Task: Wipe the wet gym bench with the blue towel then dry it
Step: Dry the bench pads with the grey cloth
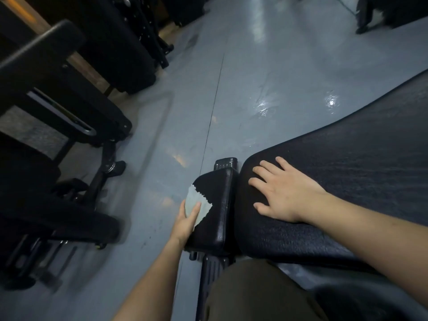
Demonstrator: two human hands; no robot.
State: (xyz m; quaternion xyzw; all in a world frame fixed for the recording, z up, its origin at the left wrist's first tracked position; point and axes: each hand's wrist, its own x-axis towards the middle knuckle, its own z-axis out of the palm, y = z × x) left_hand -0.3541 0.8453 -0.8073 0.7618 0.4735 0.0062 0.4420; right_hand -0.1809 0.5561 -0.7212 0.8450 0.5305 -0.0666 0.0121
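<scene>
My left hand (pixel 185 222) grips the pale blue zigzag-edged towel (pixel 198 206) at the small black padded counter's (pixel 216 205) nine o'clock edge; my right hand (pixel 281 192) lies spread flat on the long black pad (pixel 347 163).

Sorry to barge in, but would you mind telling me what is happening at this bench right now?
A person is wiping down a black gym bench. The left hand presses a pale blue towel against the outer edge of the small seat pad, thumb on top of the cloth. The right hand rests flat, fingers spread, on the long pad. Shiny wet patches show on the grey floor beyond.
</scene>
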